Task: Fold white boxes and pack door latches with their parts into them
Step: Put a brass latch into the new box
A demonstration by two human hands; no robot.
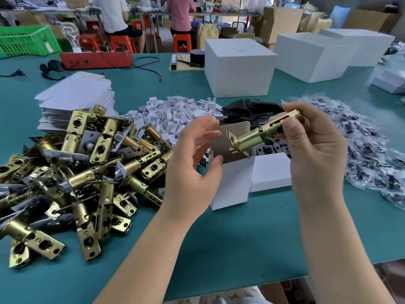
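Observation:
My right hand grips the rear end of a brass door latch, tilted with its faceplate end down over the open top of a small white box. The box stands upright on the green table, its flap up behind the latch. My left hand curls around the box's left side, thumb on its front corner and fingers near the flap. A closed white box lies just right of the open one. A heap of brass latches fills the table's left.
Flat box blanks are stacked at the back left. Beyond the hands lie white card inserts, black plates and bagged parts to the right. Large white cartons stand behind. The table edge is close in front.

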